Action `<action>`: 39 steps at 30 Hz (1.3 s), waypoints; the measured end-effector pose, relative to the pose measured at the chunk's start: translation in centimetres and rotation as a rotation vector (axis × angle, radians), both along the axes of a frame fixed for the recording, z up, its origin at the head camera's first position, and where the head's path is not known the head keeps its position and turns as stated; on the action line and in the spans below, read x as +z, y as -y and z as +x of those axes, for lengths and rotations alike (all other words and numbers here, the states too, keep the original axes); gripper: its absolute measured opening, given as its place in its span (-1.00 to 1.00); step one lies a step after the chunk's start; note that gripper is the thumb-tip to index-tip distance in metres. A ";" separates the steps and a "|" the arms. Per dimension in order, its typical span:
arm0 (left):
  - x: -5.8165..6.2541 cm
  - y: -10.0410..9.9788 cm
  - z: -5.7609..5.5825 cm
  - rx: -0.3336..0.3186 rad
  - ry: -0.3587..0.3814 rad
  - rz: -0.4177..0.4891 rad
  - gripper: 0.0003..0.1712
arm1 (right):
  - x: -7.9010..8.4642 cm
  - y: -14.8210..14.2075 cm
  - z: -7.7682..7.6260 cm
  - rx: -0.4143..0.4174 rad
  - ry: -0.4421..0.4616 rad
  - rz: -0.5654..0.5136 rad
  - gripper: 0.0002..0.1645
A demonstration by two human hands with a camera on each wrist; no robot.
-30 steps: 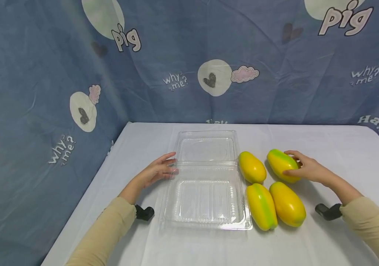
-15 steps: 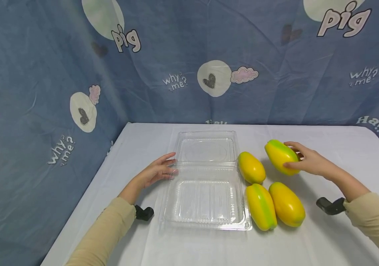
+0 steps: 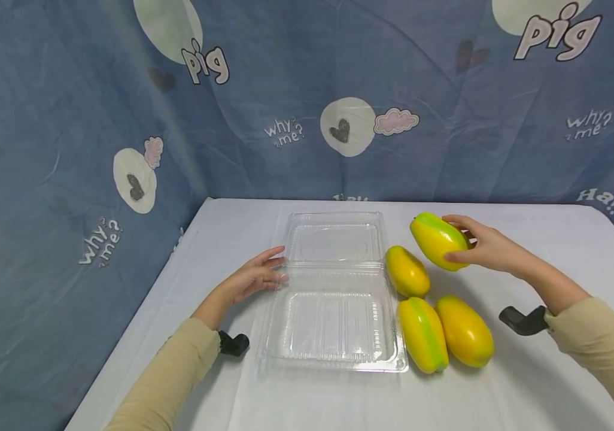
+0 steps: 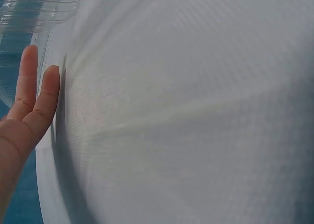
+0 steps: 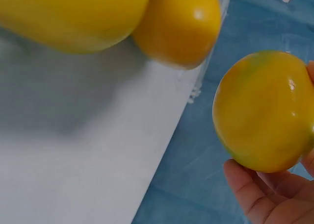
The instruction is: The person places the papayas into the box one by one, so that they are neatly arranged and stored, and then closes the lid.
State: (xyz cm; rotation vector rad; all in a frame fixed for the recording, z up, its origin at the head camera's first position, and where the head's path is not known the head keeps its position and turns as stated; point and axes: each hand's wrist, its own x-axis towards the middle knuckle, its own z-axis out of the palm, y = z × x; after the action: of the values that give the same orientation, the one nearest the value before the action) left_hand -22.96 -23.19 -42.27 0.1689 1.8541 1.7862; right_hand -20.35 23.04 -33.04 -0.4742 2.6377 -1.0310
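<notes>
A blue curtain [image 3: 178, 173] hangs left of the box and behind it. Just left of the box, the left hand [image 3: 253, 278] holds nothing, its fingers spread and nearly straight at the edge by the hinge; clear plastic makes it hard to tell whether they touch it. The box [image 3: 334, 335] lies unfolded on the white cloth [image 3: 571, 269], lid half away from the person. Along the box's right edge are a yellow fruit [image 3: 407, 272], by the hinge, and a striped fruit [image 3: 423, 335], beside the near half. Farther right of the box sits a third fruit [image 3: 464, 331]. Right of the lid half, the right hand [image 3: 487, 244] grips a raised fruit [image 3: 436, 241] between thumb and curved fingers, above the cloth.
</notes>
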 end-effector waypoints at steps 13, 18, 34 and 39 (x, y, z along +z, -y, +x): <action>-0.2 0.1 -0.2 -0.008 -0.007 -0.028 -0.12 | 1.1 3.7 -0.3 0.072 -0.045 -0.140 -0.11; -0.1 0.1 -0.1 -0.011 -0.009 -0.012 -0.14 | 1.1 5.2 -0.3 0.103 -0.037 -0.172 -0.12; -0.1 0.2 -0.2 -0.015 -0.001 0.014 -0.16 | 0.4 10.7 -0.3 0.204 -0.040 -0.200 -0.11; -0.2 0.3 -0.3 -0.016 -0.002 0.016 -0.19 | 0.3 12.3 0.0 0.237 -0.044 -0.200 -0.11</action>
State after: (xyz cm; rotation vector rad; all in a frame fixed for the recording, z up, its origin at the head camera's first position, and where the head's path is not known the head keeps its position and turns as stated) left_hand -23.24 -23.46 -42.51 0.1914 1.8356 1.7904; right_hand -20.34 10.76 -32.69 -0.8392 2.4493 -1.2225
